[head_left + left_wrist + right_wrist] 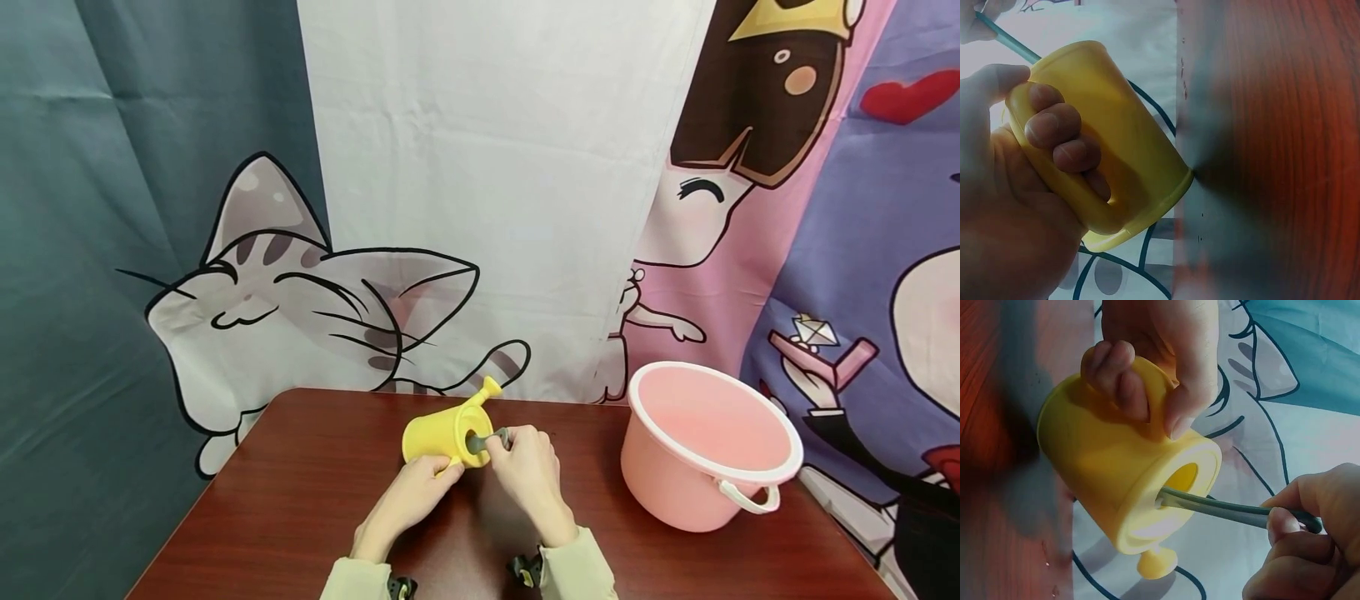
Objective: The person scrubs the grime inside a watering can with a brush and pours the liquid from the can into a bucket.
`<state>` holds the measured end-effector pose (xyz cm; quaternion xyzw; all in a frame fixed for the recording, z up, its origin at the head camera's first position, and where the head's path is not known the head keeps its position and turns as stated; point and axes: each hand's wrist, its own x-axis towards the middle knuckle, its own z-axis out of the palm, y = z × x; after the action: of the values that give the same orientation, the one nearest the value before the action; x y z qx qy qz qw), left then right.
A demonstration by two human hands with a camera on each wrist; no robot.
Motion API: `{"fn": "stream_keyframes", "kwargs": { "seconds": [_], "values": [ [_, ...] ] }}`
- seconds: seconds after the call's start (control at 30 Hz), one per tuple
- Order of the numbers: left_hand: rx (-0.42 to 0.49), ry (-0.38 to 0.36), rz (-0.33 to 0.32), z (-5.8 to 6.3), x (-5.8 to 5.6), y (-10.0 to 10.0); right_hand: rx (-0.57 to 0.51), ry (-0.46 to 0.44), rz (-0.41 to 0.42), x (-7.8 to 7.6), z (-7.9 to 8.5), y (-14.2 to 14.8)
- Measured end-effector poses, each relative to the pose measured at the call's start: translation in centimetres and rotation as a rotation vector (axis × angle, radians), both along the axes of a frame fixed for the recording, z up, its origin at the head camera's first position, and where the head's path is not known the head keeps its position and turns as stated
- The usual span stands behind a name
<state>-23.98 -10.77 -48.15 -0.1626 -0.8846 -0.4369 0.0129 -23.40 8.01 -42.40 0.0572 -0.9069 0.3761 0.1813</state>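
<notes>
Head view: the yellow watering can (429,437) lies tilted over the glossy, wood-grained surface (300,500), mouth facing the right hand (528,473), the nearer of the 2 hands to the slim grey-green stick (477,443). A smooth pink bucket (663,471) stands farther right.

Left wrist view: the left hand (1022,187) has its fingers (1060,125) curled round the can's looped handle (1054,175).

Right wrist view: the right fingers (1284,523) pinch the stick's outer end; its long axis runs into the round mouth, 1 end hidden.

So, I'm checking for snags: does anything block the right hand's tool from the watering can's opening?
Nothing visible: the tool reaches into the opening of the watering can. The left hand grips the can's handle; the bucket stands off to the right.
</notes>
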Motion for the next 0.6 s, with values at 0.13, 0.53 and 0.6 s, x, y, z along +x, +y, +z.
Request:
{"fn": "stream_keyframes", "kwargs": {
  "seconds": [0.13,0.53,0.6],
  "values": [
    [0.000,-0.014,0.003,0.0,0.0,0.0,-0.049,-0.032,0.009,-0.3,-0.3,0.1],
    [0.003,-0.016,0.011,0.2,0.1,0.1,-0.058,-0.080,0.012,-1.1,-2.2,-0.6],
    [0.005,-0.009,0.003,0.3,0.1,0.1,-0.053,-0.089,0.014,-1.2,-2.5,-0.8]
  ]
}}
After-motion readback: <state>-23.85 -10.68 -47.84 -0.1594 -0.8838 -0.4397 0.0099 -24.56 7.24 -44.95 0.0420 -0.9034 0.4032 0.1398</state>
